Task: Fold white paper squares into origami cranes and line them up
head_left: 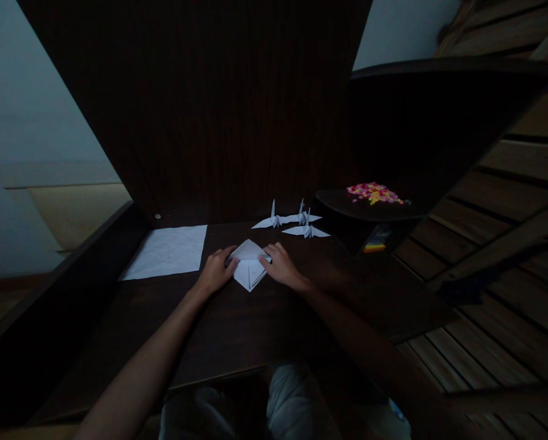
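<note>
A white sheet of paper folded into a diamond (249,249) lies on the dark desk in front of me, with creases and layered flaps on its lower half. My left hand (217,269) grips its left corner, the thumb on top and the fingers at the edge. At the right corner, my right hand (280,264) holds it in the same way. Just behind the folded paper stand three white origami cranes, one at the left (275,220), one at the back (303,216) and one nearer me (307,231).
A flat, creased white sheet (168,249) lies at the left of the desk (228,342). On a low corner shelf (347,206) at the right sits a pile of small pink and yellow pieces (375,193). A raised side panel (72,293) bounds the desk's left.
</note>
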Available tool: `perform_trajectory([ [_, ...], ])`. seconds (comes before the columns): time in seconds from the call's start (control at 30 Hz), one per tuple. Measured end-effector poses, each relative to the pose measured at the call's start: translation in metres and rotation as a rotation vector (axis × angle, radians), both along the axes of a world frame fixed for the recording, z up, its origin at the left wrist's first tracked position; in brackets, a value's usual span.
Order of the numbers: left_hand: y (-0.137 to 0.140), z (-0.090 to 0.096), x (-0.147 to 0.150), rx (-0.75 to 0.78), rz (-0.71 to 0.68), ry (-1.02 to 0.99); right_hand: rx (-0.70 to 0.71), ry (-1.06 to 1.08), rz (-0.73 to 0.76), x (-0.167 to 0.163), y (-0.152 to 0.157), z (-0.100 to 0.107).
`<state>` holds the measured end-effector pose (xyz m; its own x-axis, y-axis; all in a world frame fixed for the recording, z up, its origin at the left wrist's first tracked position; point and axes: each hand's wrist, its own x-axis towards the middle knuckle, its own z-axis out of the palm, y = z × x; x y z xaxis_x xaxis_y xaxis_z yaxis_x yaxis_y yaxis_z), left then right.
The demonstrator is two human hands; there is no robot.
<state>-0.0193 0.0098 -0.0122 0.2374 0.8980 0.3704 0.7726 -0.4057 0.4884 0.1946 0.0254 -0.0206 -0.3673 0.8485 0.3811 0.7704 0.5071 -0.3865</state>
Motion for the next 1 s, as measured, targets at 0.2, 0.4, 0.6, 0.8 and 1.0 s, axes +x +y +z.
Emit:
perform_trajectory([
  [0.2, 0.000, 0.003, 0.005, -0.040, 0.063, -0.002, -0.056, 0.068, -0.043, -0.003, 0.004, -0.002],
  [0.4, -0.001, 0.006, 0.010, -0.076, 0.099, -0.041, -0.136, 0.107, -0.102, -0.006, 0.006, -0.001],
  [0.6, 0.000, 0.007, 0.015, -0.094, 0.135, -0.036, -0.136, 0.096, -0.170, -0.010, 0.003, 0.000],
  [0.8, -0.001, 0.011, 0.019, -0.151, 0.212, -0.016, -0.173, 0.003, -0.213, -0.013, -0.002, 0.006],
  [1.0, -0.001, 0.014, 0.017, -0.191, 0.210, -0.052, -0.179, -0.015, -0.209, -0.014, -0.002, 0.006],
])
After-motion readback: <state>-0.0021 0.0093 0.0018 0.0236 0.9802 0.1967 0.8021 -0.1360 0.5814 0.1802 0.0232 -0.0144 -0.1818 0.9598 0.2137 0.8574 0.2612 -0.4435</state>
